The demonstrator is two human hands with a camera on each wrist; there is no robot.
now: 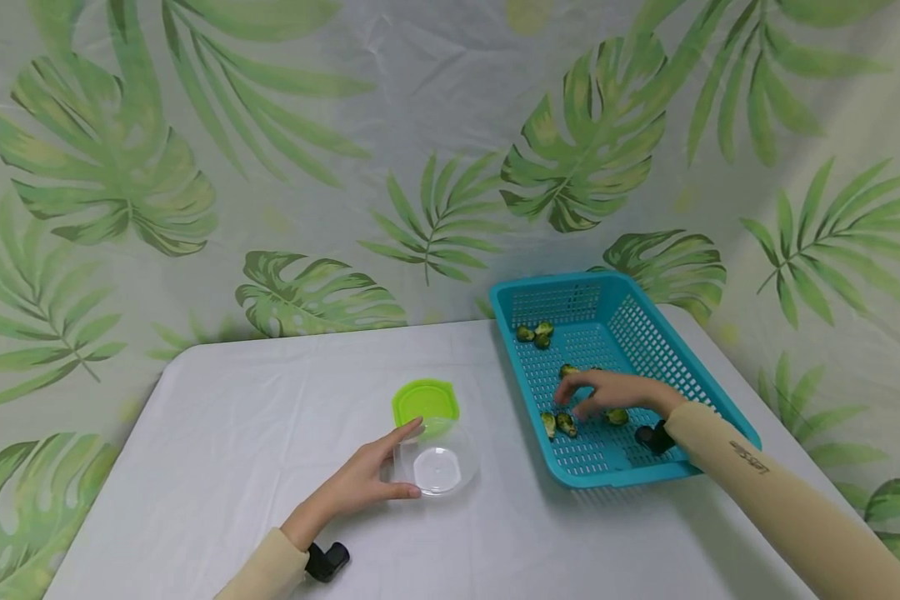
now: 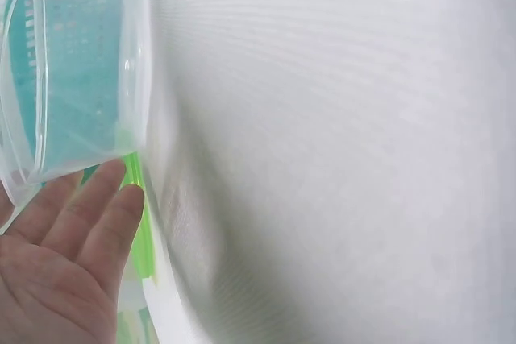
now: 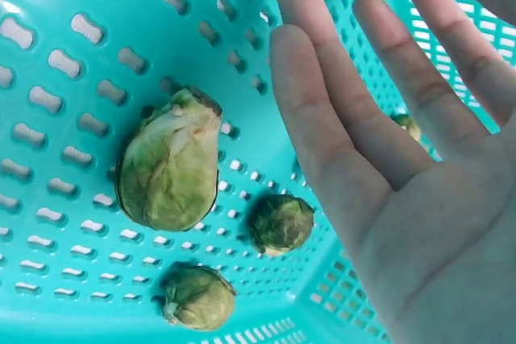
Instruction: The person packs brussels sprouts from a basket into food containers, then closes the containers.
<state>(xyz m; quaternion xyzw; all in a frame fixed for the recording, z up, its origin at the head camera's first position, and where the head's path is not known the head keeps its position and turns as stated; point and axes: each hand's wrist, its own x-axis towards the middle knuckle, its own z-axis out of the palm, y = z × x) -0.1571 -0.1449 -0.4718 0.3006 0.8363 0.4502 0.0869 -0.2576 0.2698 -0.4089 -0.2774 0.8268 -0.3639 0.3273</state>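
A clear round plastic container (image 1: 446,467) stands upright on the white table. My left hand (image 1: 375,467) holds its side, thumb at the near rim and index finger at the far rim. In the left wrist view, other fingers (image 2: 90,213) lie nearly straight against its wall. A bright green lid (image 1: 420,398) lies just behind the container. My right hand (image 1: 607,390) hovers inside the blue basket (image 1: 521,367), fingers loosely extended and thumb apart. Brussels sprouts lie below it, one (image 1: 566,425) close to the thumb; a larger sprout (image 3: 171,163) shows beside the fingers in the right wrist view.
Three Brussels sprouts (image 1: 543,330) sit together in the basket's far left corner. The basket's perforated walls rise around my right hand. A leaf-patterned cloth (image 1: 435,125) hangs behind the table (image 1: 247,417).
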